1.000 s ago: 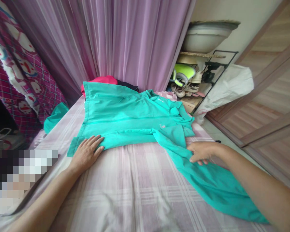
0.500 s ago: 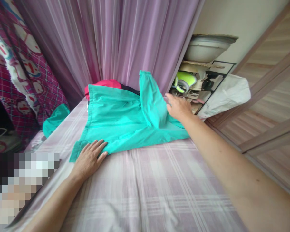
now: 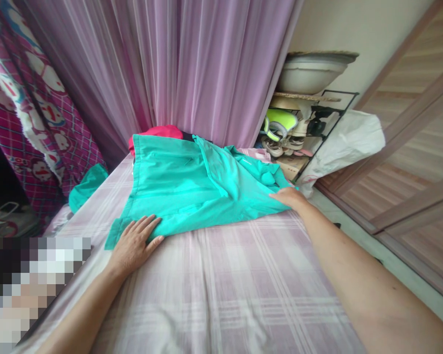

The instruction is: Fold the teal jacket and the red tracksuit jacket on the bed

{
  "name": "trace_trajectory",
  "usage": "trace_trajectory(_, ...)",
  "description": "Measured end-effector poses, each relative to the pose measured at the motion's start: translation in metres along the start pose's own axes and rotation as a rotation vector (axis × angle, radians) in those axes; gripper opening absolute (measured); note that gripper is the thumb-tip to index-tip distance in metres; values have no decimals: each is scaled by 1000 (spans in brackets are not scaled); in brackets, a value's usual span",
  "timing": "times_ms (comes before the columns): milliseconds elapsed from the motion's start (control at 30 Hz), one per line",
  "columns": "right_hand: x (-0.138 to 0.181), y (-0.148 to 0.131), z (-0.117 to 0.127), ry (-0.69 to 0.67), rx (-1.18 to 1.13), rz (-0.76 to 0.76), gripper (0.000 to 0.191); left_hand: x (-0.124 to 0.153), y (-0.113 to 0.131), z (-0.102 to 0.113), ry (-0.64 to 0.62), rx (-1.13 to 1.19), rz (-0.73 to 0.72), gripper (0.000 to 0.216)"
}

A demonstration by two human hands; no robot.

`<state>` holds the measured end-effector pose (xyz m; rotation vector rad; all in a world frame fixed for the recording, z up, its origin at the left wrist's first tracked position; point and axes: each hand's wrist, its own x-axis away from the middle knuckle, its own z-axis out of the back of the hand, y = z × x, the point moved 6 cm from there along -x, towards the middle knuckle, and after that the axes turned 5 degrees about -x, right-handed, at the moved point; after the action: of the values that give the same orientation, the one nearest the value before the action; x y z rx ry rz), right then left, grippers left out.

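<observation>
A turquoise jacket (image 3: 177, 182) with a zipped pocket lies spread on the plaid bedsheet (image 3: 221, 275), its hem to the left. Stretched out flat, my left hand (image 3: 138, 241) rests on the near corner of that hem, fingers slightly apart. At the jacket's right end, my right hand (image 3: 290, 196) is closed on the edge of the fabric; some of its fingers are hidden. Between the hands, a sleeve lies folded across the body of the jacket. The cloth bunches loosely near the right hand.
Behind the jacket sit a red cloth (image 3: 162, 132) and a purple curtain (image 3: 206, 69). A rack (image 3: 341, 115) on the right holds shoes and a basin (image 3: 313, 73), beside a white bag (image 3: 354, 142). Another turquoise cloth (image 3: 88, 187) hangs at the bed's left edge.
The raised sleeve has come down flat over the jacket. My right hand has moved down and right to the jacket's end. My left hand has stayed on the hem.
</observation>
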<state>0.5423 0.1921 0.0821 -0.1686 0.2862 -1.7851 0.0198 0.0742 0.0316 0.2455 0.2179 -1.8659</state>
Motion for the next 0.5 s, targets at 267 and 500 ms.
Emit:
trace_trajectory(267,77,85,-11,-63,-356,92,50,1,-3,-5,6,-5,-25,67)
trace_trajectory(500,106,76,-12,179,-50,-17,30,0,-3,-6,-20,-14,-37,64)
